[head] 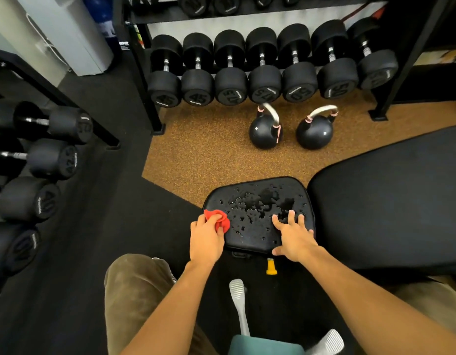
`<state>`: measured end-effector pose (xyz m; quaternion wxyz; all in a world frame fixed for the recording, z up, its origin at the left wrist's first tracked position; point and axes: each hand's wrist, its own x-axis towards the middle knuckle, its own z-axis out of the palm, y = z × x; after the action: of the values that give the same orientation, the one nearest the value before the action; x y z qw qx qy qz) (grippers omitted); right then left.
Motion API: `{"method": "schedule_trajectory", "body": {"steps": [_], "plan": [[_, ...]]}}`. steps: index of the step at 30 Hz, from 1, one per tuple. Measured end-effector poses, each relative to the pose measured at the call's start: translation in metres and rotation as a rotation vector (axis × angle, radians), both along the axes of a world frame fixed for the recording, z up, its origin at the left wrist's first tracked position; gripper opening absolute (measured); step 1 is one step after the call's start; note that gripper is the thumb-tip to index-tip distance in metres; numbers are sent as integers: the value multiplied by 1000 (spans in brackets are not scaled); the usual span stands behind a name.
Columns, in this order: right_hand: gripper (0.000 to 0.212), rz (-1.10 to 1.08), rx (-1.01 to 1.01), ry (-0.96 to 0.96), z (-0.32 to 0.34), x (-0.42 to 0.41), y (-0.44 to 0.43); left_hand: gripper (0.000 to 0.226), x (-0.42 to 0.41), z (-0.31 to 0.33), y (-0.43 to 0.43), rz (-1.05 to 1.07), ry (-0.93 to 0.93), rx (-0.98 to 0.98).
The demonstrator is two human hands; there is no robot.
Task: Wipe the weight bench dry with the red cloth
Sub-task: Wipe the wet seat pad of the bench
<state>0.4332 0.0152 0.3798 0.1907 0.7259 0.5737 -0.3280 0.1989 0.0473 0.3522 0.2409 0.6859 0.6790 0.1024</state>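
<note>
A gym corner with two kinds of floor: a speckled brown floor (196, 155) under the far racks and a black mat (106, 226) nearer the person. The weight bench (388, 201) stands at the right, its long black back pad running off the right edge. Its smaller seat pad (221, 196) lies just beside that, in front of the person. Water drops (252, 208) and small puddles cover much of the seat pad, thickest toward its middle and far side. The red cloth (218, 220) is bunched at the left edge of the seat pad, touching it. The left hand (205, 239) grips it with the fingers curled round it. The right hand (294, 237) rests flat on the near right part of the seat pad, its fingers (291, 216) spread and straight, holding nothing. Below the seat pad are a yellow knob (271, 267) and a grey ribbed lever (238, 298). The far rack (144, 85) holds a row of black dumbbells (260, 73) side by side, marked 45 up to 50, with more on the shelf above. A second rack (55, 90) at the left holds more dumbbells (52, 160). Two black kettlebells (264, 129) stand near each other on the brown floor, between the far rack and the bench.
</note>
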Motion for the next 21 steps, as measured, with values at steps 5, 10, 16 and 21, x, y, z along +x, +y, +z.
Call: {"method": "schedule_trajectory", "body": {"steps": [5,10,16,21], "plan": [[108,-3,-11,6,2,-1,4,37,10,-3,-17,-165,-49,-3],[108,15,-5,10,0,2,4,38,-16,-8,-29,-120,-38,-5],[109,18,-10,7,-1,3,5,39,2,-4,2,-39,56,6],[111,13,4,5,-2,2,4,41,25,-3,-23,-219,69,7]]}}
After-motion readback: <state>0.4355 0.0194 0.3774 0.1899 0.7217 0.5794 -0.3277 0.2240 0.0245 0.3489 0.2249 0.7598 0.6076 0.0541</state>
